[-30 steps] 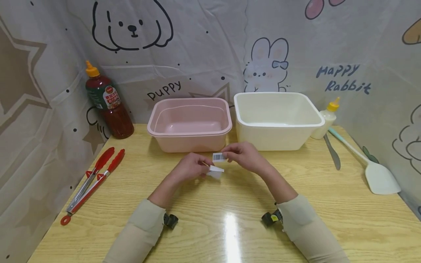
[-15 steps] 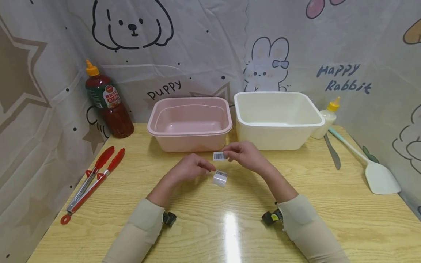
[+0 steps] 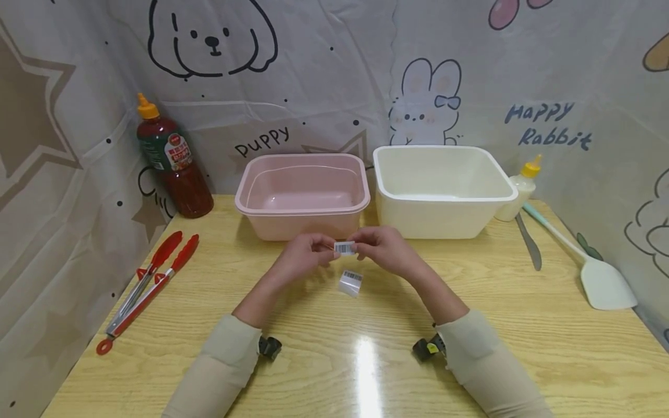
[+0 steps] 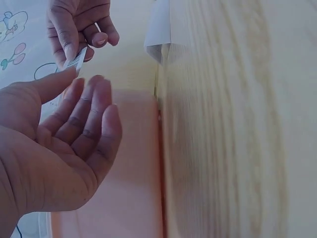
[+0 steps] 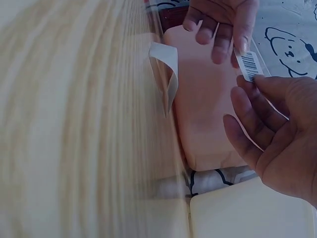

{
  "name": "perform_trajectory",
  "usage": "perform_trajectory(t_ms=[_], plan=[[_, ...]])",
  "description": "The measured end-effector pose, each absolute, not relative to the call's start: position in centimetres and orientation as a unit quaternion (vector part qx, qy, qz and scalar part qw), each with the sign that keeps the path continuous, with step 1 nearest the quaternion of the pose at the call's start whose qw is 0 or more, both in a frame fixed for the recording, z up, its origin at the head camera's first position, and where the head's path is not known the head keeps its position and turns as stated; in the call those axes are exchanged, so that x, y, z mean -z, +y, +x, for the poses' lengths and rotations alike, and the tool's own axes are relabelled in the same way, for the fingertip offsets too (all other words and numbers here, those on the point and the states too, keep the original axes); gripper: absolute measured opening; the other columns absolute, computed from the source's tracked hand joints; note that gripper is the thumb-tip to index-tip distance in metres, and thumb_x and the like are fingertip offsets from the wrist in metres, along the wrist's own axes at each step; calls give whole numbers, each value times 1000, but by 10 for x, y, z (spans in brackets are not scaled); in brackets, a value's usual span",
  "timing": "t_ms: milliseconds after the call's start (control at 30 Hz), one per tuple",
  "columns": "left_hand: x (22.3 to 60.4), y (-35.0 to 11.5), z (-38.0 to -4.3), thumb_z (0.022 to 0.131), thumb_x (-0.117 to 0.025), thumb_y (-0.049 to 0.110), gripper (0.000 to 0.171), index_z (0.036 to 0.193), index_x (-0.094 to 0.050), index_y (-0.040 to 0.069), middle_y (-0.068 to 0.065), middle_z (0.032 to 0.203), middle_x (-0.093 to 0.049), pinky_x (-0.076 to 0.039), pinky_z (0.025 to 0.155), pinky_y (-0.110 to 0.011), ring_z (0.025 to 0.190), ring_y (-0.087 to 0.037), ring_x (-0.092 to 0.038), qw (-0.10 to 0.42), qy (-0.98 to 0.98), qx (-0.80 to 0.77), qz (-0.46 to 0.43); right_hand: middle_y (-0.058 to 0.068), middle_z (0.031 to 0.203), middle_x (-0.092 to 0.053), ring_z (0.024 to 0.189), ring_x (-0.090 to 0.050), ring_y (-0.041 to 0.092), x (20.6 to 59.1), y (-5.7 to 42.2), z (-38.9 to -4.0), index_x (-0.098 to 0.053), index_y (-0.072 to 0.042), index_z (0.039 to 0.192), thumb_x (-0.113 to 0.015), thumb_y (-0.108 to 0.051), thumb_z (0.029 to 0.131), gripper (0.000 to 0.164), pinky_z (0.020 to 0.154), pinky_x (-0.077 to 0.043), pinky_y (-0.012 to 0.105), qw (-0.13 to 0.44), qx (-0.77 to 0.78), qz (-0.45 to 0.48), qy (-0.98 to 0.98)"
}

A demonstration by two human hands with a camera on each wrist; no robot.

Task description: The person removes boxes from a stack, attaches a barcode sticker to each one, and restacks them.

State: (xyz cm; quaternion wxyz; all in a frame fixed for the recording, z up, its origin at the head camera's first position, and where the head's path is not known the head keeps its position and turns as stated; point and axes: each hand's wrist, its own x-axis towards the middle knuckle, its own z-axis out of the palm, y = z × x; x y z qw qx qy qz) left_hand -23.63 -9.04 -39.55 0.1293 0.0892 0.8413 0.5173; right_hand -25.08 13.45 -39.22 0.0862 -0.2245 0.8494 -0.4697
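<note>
Between both hands, in front of the pink tub, is a small white barcode label [image 3: 344, 248]. My left hand [image 3: 305, 256] pinches its left end between thumb and forefinger, and my right hand [image 3: 385, 249] pinches its right end. In the right wrist view the barcode label [image 5: 249, 64] spans the two sets of fingertips, its black bars plain to see. On the table just below the hands lies a second piece, a curled barcode label with its backing strip [image 3: 350, 283]. That curled strip [image 5: 172, 82] stands partly up off the wood in the right wrist view.
Behind the hands stand a pink tub [image 3: 303, 223] and a cream tub [image 3: 428, 220]. Red tongs [image 3: 146, 290] and a red sauce bottle [image 3: 175, 165] are at left. A small sauce bottle [image 3: 522, 188], a spreading knife [image 3: 529, 244] and a white spatula [image 3: 606, 283] are at right.
My left hand set the curled strip down on the table, then moved up to the barcode label in my right hand and took hold of its left end. The right hand has barely moved.
</note>
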Motion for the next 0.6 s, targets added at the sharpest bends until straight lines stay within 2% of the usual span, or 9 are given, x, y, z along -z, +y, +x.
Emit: perform_trajectory(t_ms=[133, 300, 600], plan=[[393, -92, -236, 94, -73, 16, 21, 110, -71, 4, -12, 101, -77, -59, 81, -40, 84, -27, -73, 120, 825, -548, 70, 13, 100, -74, 81, -69, 19, 394, 129, -250, -72, -4, 116, -63, -12, 100, 20, 81, -58, 55, 78, 490, -219, 840], [391, -98, -236, 94, -71, 12, 19, 109, -70, 0, -16, 101, -77, -59, 78, -39, 76, -22, -73, 110, 812, -570, 53, 17, 107, -74, 79, -69, 18, 395, 119, -247, -69, -2, 123, -64, -9, 99, 25, 85, -58, 58, 62, 528, -207, 821], [388, -112, -237, 96, -68, 14, 21, 113, -69, 2, -17, 106, -76, -56, 76, -36, 72, -17, -69, 86, 802, -591, 2, 21, 104, -74, 74, -69, 14, 398, 89, -249, -68, 4, 109, -67, -6, 96, 17, 84, -62, 48, 54, 588, -132, 797]])
